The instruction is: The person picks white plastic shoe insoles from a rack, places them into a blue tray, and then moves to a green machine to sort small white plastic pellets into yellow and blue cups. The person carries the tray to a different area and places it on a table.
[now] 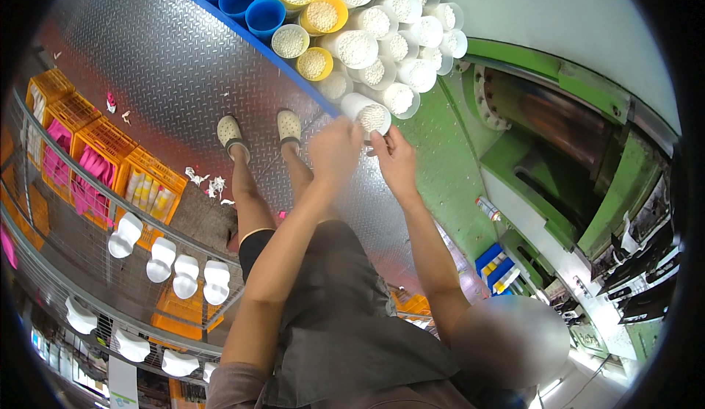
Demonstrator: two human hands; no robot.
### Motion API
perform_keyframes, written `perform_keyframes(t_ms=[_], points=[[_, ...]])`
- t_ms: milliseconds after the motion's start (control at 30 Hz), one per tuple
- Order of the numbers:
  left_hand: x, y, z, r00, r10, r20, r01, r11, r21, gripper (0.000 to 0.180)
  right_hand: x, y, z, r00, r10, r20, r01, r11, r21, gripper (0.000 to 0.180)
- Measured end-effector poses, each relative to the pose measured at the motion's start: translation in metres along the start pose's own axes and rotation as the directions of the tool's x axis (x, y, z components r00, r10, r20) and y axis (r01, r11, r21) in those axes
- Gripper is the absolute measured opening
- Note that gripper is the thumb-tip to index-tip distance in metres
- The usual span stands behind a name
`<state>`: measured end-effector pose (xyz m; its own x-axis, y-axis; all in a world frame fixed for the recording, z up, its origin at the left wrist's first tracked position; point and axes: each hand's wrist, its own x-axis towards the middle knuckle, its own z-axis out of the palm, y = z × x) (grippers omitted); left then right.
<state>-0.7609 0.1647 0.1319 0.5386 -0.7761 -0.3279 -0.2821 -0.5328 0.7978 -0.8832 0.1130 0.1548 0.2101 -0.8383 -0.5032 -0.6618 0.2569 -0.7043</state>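
A white plastic cup [352, 103] filled with small white pellets [373, 118] is tilted with its mouth toward me, at the near end of a group of similar cups. My right hand [396, 165] is at its near rim, thumb and fingers closed on the edge. On the cup's left side is my left hand [334, 148], smeared by motion; the back of the hand hides its fingers, so I cannot tell its grip. Beyond stand several pellet-filled cups, white ones [358, 49] and yellow ones [314, 64], packed close together.
Three blue cups [265, 17] stand at the far left of the group, beside a blue edge strip [279, 64]. Green machinery [543, 181] is on the right. At left, a wire rack [95, 262] holds white molded pieces [161, 259], near orange crates [99, 156]. White scraps [214, 186] litter the floor.
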Motion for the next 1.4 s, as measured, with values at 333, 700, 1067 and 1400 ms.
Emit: perform_keyframes(t_ms=[333,700,1067,1400], points=[[-0.004,0.008,0.01,0.992,-0.051,0.111,0.049,0.999,0.016,0.028,0.005,0.014,0.001,0.996,0.071,-0.052,-0.073,0.996,-0.044,0.024],[0.044,-0.036,-0.009,0.968,-0.191,-0.161,0.201,0.978,0.047,0.042,0.036,0.036,0.029,0.988,0.155,-0.013,-0.155,0.988,0.003,0.033],[0.145,-0.037,-0.07,0.929,-0.317,-0.192,0.358,0.902,0.243,0.037,0.009,0.027,0.013,0.985,0.165,0.049,-0.166,0.986,0.014,0.033],[0.009,-0.021,-0.161,0.928,-0.276,-0.25,0.256,0.96,-0.11,0.03,0.08,-0.074,0.095,0.646,-0.75,0.143,0.749,0.588,-0.306,0.021]])
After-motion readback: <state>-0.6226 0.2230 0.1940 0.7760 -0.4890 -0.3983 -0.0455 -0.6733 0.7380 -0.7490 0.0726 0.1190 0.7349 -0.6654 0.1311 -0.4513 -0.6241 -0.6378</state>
